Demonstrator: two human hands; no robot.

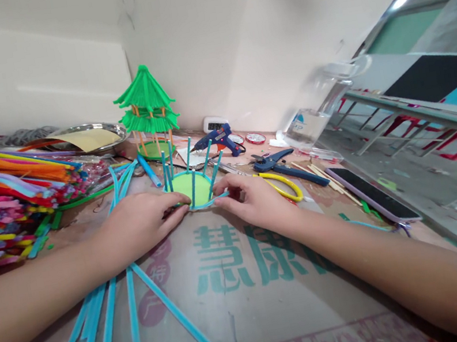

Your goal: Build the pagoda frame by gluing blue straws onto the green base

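several loose blue pipe cleaners (117, 318) lie nearest us on the cardboard sheet (251, 307), fanned out under our left forearm. just past them our two hands meet on the piece we are building: a green disc (193, 189) that sits on the cardboard in the middle of the worktop, ringed by upright blue stems (191, 165). our left hand (138, 224) lies flat beside the disc, its fingers narrow and pressed against the near left edge. our right hand (255, 198) pinches with thumb and forefinger the end of a blue strand (218, 198) that runs along the disc's near rim.

as we judge it, we are at the step of wrapping that strand around the base, with the uprights already standing. the next move seems to call for a steady hold on the disc with the left hand, while the right draws the strand snug along the rim and past each stem without tipping any.

farther out, a yellow-handled tool (286, 185) and blue pliers (284, 164) lie right of the disc, with a phone (368, 194) beyond them near the table edge. a thick heap of coloured pipe cleaners (0, 197) fills the left side. behind the disc lie a blue glue gun (218, 139) and a finished green pavilion model (149, 114), which stands close to the white wall (255, 44), beside a metal tray (87, 137).
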